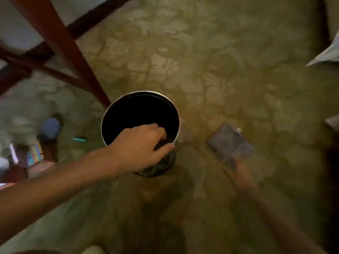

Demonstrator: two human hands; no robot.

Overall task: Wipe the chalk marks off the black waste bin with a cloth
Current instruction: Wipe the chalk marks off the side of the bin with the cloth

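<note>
The black waste bin (pixel 128 114) stands upright on the floor, seen from above, its mouth ringed by a pale rim. Pale chalk lines show on its near outer wall (pixel 161 165). My left hand (pixel 139 149) grips the bin's near rim, fingers inside and thumb outside. To the right of the bin, my right hand (pixel 242 175) is blurred and holds a folded dark grey-purple cloth (pixel 229 143) by its near edge, apart from the bin.
A red-brown wooden furniture leg (pixel 73 57) slants down to the floor just left of the bin. At the far left lie a blue round object (pixel 50 128), a teal stick (pixel 79 139) and colourful packets (pixel 34 153). Pale fabric (pixel 328 52) hangs at the right edge.
</note>
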